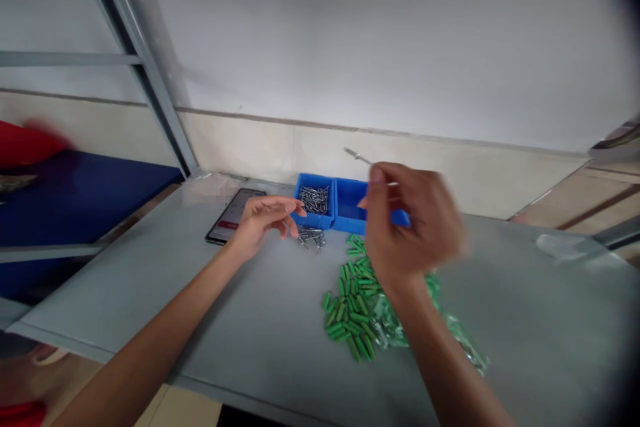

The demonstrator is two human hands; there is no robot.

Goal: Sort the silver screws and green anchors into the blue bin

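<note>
Head camera is showing us working over a small blue bin (pixel 314 220) with two compartments, set near the back edge of the grey metal desk (pixel 150 300). Our right hand (pixel 415 220) is blurred above the bin's right compartment, and a thin metal screw (pixel 358 157) is showing just beyond its fingers (pixel 377 177); the blur hides whether those fingers are clamped on the screw, so we cannot tell. Our left hand (pixel 265 221) is hanging just beside the bin, its fingers (pixel 295 209) loosely curled and apart, holding nothing we can see. Silver screws (pixel 315 200) are filling the left compartment, and a small pile of loose screws (pixel 311 237) is lying on the desk near our left fingers. Green plastic wall plugs (pixel 350 300) are lying in a heap in front of the bin, beside and partly on a clear plastic bag (pixel 395 330). A phone (pixel 235 215) is lying left of the bin. Behind the desk, a wall (pixel 350 47) is rising, with a metal shelf frame (pixel 135 60) and a blue shelf (pixel 75 200) at left.
</note>
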